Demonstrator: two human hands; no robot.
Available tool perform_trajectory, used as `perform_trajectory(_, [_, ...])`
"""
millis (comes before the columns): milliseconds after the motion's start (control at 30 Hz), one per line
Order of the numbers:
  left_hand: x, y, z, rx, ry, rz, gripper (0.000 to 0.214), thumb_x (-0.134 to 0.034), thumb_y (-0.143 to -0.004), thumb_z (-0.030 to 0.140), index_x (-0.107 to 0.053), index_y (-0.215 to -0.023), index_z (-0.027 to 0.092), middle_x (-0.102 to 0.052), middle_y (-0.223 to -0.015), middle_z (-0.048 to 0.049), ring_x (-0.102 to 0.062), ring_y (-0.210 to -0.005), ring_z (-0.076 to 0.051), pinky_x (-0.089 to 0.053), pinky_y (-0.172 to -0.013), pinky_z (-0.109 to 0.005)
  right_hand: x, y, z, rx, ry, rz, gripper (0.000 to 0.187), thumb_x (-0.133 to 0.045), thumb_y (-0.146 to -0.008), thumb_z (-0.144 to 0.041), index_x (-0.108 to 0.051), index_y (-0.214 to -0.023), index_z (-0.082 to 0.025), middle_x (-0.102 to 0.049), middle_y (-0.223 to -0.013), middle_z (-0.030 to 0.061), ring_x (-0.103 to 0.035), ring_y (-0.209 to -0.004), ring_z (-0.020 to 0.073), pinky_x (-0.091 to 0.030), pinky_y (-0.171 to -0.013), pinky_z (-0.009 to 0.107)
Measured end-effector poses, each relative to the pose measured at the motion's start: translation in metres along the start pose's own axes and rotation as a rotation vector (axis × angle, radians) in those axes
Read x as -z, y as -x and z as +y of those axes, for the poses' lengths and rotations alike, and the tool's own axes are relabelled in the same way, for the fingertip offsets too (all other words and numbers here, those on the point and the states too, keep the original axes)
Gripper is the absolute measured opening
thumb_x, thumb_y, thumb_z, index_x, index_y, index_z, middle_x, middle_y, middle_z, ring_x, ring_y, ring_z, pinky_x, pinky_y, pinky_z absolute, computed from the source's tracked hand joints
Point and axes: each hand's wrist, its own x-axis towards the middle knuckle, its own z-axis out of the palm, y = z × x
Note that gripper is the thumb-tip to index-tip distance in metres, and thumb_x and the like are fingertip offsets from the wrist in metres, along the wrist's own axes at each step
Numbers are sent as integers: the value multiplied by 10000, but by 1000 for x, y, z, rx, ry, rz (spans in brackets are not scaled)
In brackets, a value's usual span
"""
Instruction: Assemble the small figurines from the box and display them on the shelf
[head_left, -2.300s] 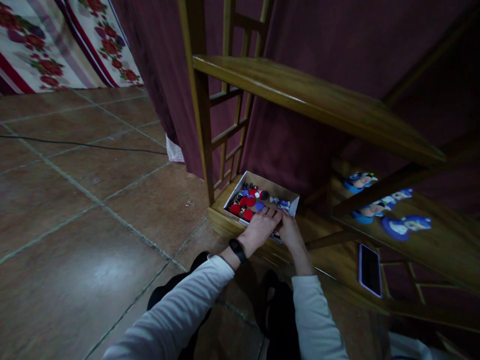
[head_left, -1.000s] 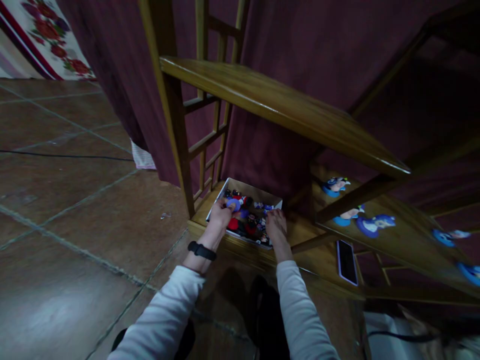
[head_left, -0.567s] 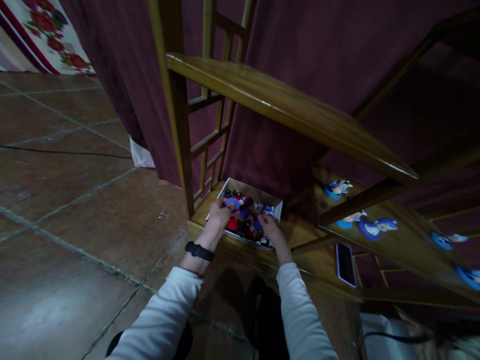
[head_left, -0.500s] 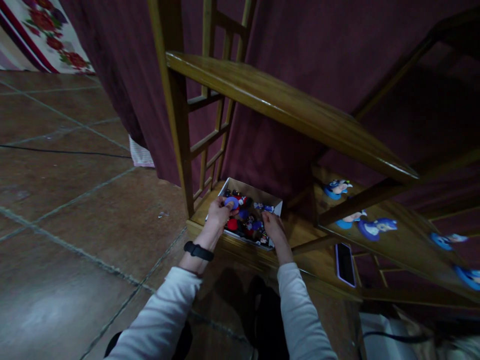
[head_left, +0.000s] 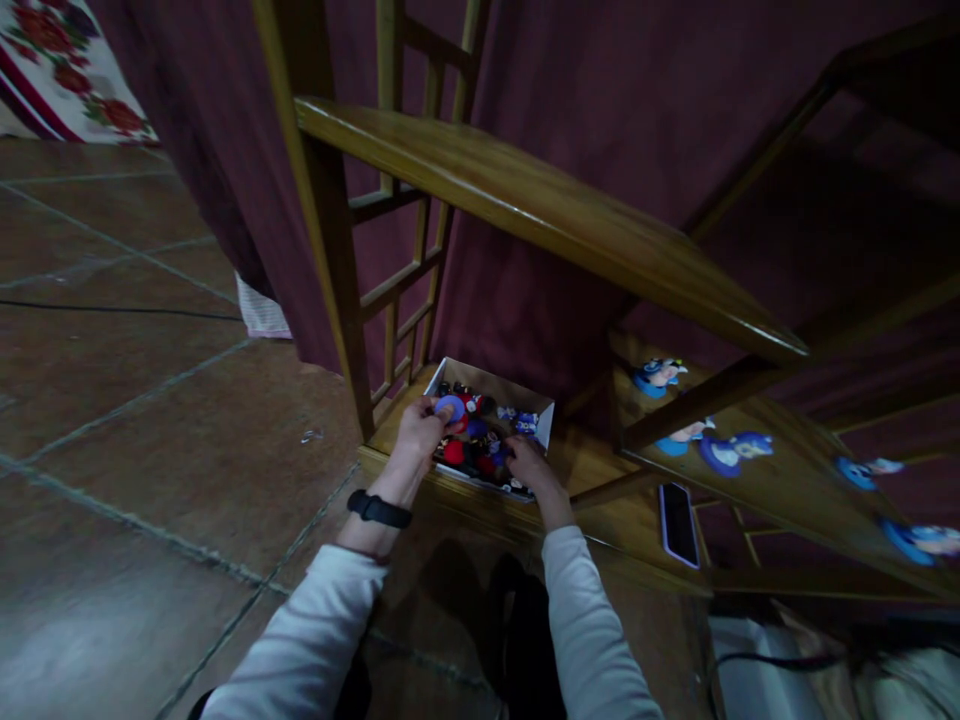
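My left hand (head_left: pixel 420 432) is closed on a round purple disc (head_left: pixel 451 407), pinching its edge above the left side of an open white box (head_left: pixel 501 372). The disc looks like the base of a small figurine; whether a figure is attached beneath it, I cannot tell. Inside the box lie several small toy figurines (head_left: pixel 454 453) in red, black, blue and purple, jumbled together. My right hand (head_left: pixel 531 468) reaches in over the box's right side, its fingers bent down among the figurines. What those fingertips grip is hidden.
The box stands on the low board of a wooden shelf unit (head_left: pixel 600 455). A phone (head_left: pixel 679 522) lies to its right. Several figurines on round bases, one a purple figure (head_left: pixel 735 452), stand on the right shelf. An upper shelf (head_left: pixel 540 215) juts out above the box.
My right hand has moved left and deeper over the figurines. The left hand keeps hold of the purple disc, which has tilted a little. The whole view has shifted slightly.
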Motion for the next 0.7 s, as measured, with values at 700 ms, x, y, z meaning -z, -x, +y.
perform_trajectory(700, [-6, 5, -17, 29, -171, -171, 140, -671, -594, 80, -556, -659, 130, -584, -609, 15, -590, -563, -110, -522, -552, -252, 12, 12, -1, -95, -315, 134, 227, -507, -748, -238, -600, -954, -229, -638, -840, 13, -586, -808, 162, -459, -749, 278])
